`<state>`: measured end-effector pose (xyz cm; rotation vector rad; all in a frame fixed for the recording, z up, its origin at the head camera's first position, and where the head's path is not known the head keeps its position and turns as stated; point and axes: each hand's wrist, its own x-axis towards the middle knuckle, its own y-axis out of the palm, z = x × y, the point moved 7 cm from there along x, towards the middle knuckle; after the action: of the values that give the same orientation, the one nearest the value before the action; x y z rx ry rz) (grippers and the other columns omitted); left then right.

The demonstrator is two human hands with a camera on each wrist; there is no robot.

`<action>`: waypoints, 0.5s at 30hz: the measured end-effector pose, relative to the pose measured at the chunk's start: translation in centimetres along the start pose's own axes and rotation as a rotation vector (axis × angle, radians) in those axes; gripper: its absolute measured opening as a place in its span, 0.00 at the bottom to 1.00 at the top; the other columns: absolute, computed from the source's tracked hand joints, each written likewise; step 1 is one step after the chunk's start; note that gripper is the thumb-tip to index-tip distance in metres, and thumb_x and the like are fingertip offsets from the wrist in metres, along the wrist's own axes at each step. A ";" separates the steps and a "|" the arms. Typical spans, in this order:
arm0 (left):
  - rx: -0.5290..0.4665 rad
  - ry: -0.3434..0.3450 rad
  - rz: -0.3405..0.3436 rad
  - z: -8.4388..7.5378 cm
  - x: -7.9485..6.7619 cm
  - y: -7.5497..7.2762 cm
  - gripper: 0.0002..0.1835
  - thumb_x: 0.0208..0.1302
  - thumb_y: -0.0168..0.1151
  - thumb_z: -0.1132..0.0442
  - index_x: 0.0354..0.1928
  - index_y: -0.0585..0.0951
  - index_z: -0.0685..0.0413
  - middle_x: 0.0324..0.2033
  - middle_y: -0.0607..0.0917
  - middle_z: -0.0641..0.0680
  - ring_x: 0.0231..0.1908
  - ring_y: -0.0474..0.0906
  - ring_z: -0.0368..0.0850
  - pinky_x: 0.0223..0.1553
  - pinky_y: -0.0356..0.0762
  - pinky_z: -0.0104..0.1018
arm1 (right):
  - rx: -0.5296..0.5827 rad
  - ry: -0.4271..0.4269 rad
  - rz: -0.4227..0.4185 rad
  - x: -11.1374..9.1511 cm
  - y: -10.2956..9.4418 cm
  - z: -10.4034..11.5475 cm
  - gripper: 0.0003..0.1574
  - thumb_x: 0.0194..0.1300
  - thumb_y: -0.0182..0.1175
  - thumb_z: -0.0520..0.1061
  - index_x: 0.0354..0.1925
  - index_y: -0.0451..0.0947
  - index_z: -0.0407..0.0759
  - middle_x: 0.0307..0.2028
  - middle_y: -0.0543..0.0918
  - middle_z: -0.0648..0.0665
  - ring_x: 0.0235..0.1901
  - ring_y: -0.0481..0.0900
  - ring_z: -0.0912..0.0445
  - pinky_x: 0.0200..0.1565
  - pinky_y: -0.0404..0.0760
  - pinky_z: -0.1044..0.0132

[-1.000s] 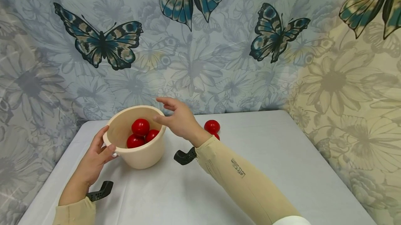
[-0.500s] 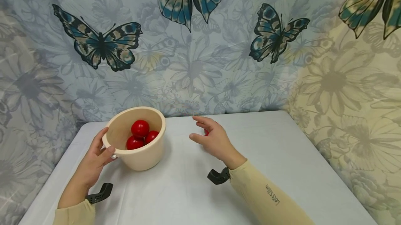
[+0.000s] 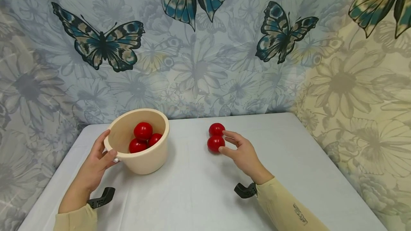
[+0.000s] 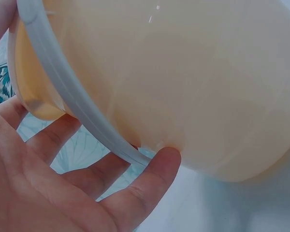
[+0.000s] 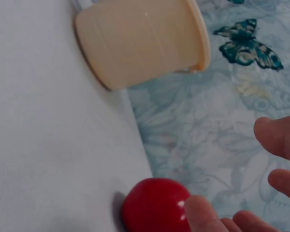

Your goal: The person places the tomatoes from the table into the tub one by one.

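Observation:
My left hand [image 3: 94,169] holds a cream plastic bucket [image 3: 144,162] at its rim, on the left of the table. In the left wrist view the fingers lie by the bucket's pale handle [image 4: 70,94]. Several glossy red tomatoes [image 3: 143,131] are inside the tilted-looking bucket. My right hand [image 3: 245,156] is beside two more red tomatoes, thumb and fingers spread. The nearer tomato [image 3: 215,144] lies by the thumb tip; the farther tomato [image 3: 216,129] is just behind it. Whether the fingertips touch them is hard to tell. The right wrist view shows one tomato [image 5: 154,208] near the fingers.
A white cloth covers the table [image 3: 192,195]. Behind its back edge hangs a butterfly-patterned fabric [image 3: 199,70]. Black camera mounts [image 3: 246,190] sit on both wrists.
My right hand has moved away from the bucket, rightward and down, to the right side of the two tomatoes on the table. The left hand and bucket stay nearly where they were.

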<state>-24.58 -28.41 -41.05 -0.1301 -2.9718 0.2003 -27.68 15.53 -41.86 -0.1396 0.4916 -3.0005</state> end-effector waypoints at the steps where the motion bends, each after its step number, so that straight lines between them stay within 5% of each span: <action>1: 0.002 0.000 0.000 0.0 0.0 0.0 0.40 0.77 0.52 0.64 0.80 0.42 0.42 0.77 0.40 0.61 0.64 0.60 0.50 0.46 0.77 0.27 | 0.008 0.013 0.001 0.0 -0.1 -0.4 0.35 0.63 0.70 0.45 0.67 0.73 0.50 0.66 0.71 0.49 0.64 0.69 0.48 0.54 0.78 0.50; 15: -0.021 0.001 -0.011 0.1 0.1 -0.1 0.40 0.77 0.52 0.66 0.80 0.42 0.43 0.77 0.40 0.61 0.63 0.60 0.49 0.46 0.77 0.27 | 0.186 0.135 0.002 0.6 0.7 -5.9 0.40 0.60 0.72 0.37 0.68 0.70 0.42 0.69 0.66 0.37 0.66 0.66 0.40 0.45 0.83 0.56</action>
<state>-24.75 -28.55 -41.14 -0.1168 -2.9733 0.1673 -28.90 16.66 -47.60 0.0781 0.2208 -3.0466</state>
